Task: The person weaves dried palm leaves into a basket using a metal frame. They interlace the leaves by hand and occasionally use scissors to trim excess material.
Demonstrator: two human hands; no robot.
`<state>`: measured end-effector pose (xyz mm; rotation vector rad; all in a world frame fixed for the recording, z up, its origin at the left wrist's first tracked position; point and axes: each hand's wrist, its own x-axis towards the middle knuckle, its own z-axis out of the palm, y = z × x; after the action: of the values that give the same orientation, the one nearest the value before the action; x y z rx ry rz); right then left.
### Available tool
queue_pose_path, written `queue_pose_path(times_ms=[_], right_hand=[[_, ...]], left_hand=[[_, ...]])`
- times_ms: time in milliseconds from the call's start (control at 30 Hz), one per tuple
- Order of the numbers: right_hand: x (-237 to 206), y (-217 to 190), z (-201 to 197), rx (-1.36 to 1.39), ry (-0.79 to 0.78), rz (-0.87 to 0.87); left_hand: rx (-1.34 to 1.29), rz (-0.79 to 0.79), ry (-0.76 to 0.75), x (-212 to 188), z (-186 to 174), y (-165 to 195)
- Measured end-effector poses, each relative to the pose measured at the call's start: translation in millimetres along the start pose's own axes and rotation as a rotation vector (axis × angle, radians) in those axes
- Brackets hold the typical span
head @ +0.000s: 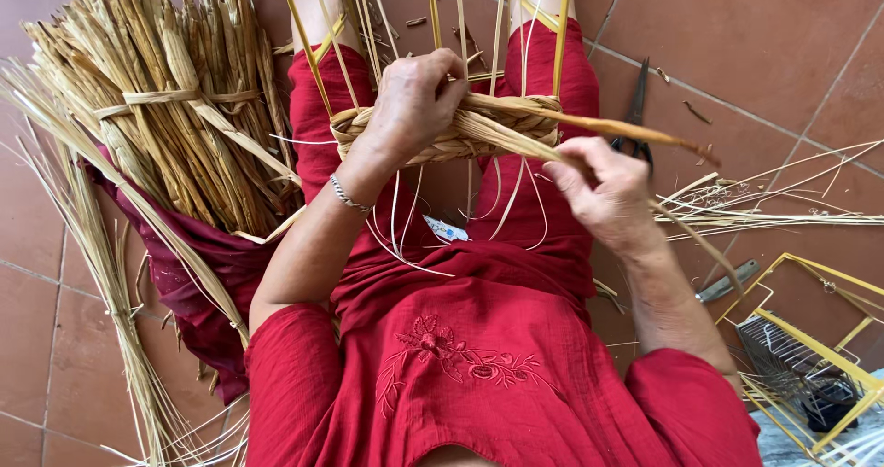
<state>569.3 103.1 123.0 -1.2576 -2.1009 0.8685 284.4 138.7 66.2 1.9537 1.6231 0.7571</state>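
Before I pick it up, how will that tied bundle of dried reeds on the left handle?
The tied bundle of dried reeds will probably lift as one piece, since a reed band cinches its middle. It looks light for its bulk: dry, hollow-looking stalks. Loose strands trailing on the tiled floor would likely flop and drag, and dry stalks may crack if squeezed.

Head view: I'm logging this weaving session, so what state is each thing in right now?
Woven band: partly woven, resting across the lap, loose strands sticking out.
Left hand: closed over the band's top edge.
Right hand: fingers pinching a fibre strand.
Straw bundle: tied with a straw band, lying on red cloth.
Scissors: lying on the floor, untouched.
Yellow wire frame: bare, not woven.
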Motion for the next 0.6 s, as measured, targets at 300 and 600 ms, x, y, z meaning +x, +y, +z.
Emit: queue_pose_path(times_ms=[300,600], right_hand=[[84,-44,-31,-0.725,0.414,-0.756],[104,-39,-60,-0.821,0.123,-0.641]], left_hand=[[-0.243,0.202,-0.163,-22,-37,16],[-0.064,0.095,-0.111,-3,-20,21]])
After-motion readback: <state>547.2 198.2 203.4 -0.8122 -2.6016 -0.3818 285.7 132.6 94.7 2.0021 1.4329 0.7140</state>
